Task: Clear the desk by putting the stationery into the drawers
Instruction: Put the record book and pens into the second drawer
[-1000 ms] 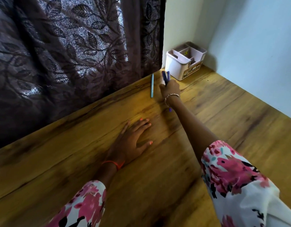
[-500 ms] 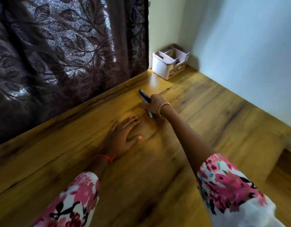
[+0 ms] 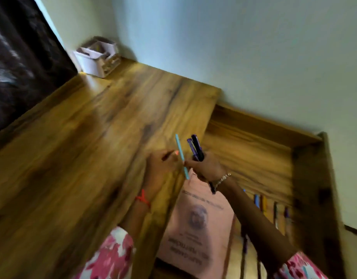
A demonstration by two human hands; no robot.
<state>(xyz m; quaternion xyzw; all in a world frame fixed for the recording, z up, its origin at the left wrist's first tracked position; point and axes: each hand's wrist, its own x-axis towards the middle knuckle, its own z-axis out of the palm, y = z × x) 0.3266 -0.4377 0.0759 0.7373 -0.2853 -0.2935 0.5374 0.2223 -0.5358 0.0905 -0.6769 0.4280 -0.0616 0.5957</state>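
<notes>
Pens [image 3: 196, 150] lifted off desk [image 3: 73, 158] — in right grip [image 3: 206, 168] (fingers curled) | above drawer [image 3: 254, 158]

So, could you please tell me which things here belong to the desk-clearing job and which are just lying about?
Part of the job:
slim light blue pen, between the left hand and right hand
dark purple pens, gripped by the right hand
open wooden drawer holding a pink booklet

Just lying about:
white plastic organiser box in the wooden desk corner
dark patterned curtain
</notes>
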